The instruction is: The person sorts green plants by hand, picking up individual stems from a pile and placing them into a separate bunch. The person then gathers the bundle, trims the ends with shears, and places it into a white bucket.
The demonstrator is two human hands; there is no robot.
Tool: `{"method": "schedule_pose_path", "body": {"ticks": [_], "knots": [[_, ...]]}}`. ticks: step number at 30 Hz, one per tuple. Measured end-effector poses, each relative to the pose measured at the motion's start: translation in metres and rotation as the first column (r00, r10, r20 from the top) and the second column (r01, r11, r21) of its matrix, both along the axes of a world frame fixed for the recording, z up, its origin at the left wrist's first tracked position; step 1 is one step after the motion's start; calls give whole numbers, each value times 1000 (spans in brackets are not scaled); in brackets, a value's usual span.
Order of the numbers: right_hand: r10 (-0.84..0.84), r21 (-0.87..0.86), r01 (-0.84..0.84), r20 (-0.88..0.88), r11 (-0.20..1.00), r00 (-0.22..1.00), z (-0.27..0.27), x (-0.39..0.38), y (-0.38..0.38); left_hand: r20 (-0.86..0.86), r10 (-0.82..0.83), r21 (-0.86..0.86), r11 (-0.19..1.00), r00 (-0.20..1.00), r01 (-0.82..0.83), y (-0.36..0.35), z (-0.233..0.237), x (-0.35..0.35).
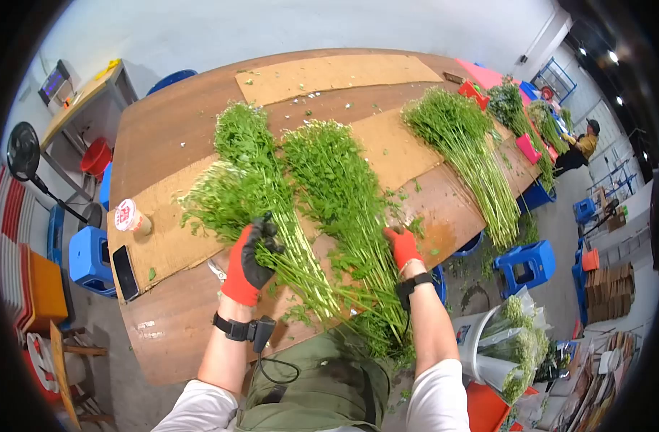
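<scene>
My left hand (pixel 249 261), in a red and black glove, is closed around a few leafy flower stems (pixel 300 276) that slant down to the right. Under and beyond it lies a leafy bunch with small pale flowers (pixel 244 183). A second green bunch (pixel 336 183) stretches along the middle, its stems ending at the table edge by my apron. On that bunch's right side is my right hand (pixel 403 247), in a red glove with fingers curled; what they hold, if anything, is hidden. Metal snips (pixel 217 271) lie left of my left hand.
A third bunch (pixel 473 151) lies on the right of the brown table (pixel 164 133), over cardboard (pixel 394 155). A phone (pixel 125 273) and a lidded cup (pixel 133 217) are at left. Blue stools (pixel 525 268) and a wrapped flower bucket (pixel 480 338) stand at right. A person (pixel 583 147) is far right.
</scene>
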State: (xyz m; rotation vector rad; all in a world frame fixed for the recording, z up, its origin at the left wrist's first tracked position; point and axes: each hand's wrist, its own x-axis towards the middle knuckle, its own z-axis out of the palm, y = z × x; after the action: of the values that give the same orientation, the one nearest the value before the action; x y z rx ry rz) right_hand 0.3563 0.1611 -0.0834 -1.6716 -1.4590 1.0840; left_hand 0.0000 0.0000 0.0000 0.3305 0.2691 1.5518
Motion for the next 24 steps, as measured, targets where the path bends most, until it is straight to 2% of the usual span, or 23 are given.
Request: {"method": "schedule_pose_path", "body": {"ticks": [1, 2, 3, 5, 6, 8, 9, 11, 12, 13, 14, 15, 17, 18, 19, 21, 22, 24], "knots": [[-21, 60, 23, -44, 998, 999, 5, -8, -7, -67, 33, -118, 992, 997, -40, -4, 7, 3], [-129, 246, 109, 69, 963, 989, 12, -8, -15, -133, 58, -230, 969, 989, -88, -5, 15, 6], [-310, 491, 142, 279, 860, 909, 77, 13, -29, -32, 68, -232, 970, 997, -74, 0, 18, 37], [-410, 647, 103, 344, 756, 845, 92, 15, -50, -140, 119, -341, 926, 983, -160, -3, 40, 38], [-411, 654, 103, 336, 749, 847, 97, 16, -58, -60, 104, -317, 941, 993, -118, 5, 35, 36], [-299, 558, 115, 251, 822, 921, 108, 23, -79, -105, 93, -288, 950, 990, -120, 10, 28, 38], [-386, 553, 246, 151, 796, 910, 130, 18, -92, -152, 89, -263, 956, 984, -127, 12, 28, 37], [-283, 559, 84, 280, 825, 918, 143, 24, -110, -158, 53, -332, 938, 986, -104, 10, 32, 39], [-282, 562, 82, 278, 823, 918, 138, 27, -117, -87, 12, -271, 962, 996, -35, 15, 22, 39], [-221, 542, 86, 188, 836, 957, 130, 27, -121, -26, -32, -194, 981, 999, 27, 21, 20, 37], [-151, 521, 81, 93, 850, 984, 122, 25, -125, -133, -36, -187, 982, 990, 11, 24, 17, 38], [-132, 522, 68, 86, 850, 988, 123, 18, -132, -140, -17, -185, 983, 990, -9, 26, 15, 38], [-102, 533, 49, 69, 844, 992, 135, 3, -156, -338, -71, -129, 991, 938, 29, 26, 3, 38], [-51, 572, -65, 184, 818, 982, 140, -2, -165, -761, 114, 138, 990, 638, -13, 30, -14, 34], [-29, 570, -78, 176, 818, 984, 142, -5, -173, -851, 239, 243, 969, 467, -53, 26, -14, 33], [97, 477, -232, 291, 848, 952, 143, -8, -190, -960, 242, 235, 970, 143, -63, 14, -2, 30], [158, 422, -282, 305, 862, 939, 137, -5, -193, -961, 238, 231, 971, 139, -66, 11, 2, 27], [227, 365, -338, 315, 868, 922, 131, -5, -198, -901, 431, 433, 901, 46, 30, 9, 8, 26]]}}
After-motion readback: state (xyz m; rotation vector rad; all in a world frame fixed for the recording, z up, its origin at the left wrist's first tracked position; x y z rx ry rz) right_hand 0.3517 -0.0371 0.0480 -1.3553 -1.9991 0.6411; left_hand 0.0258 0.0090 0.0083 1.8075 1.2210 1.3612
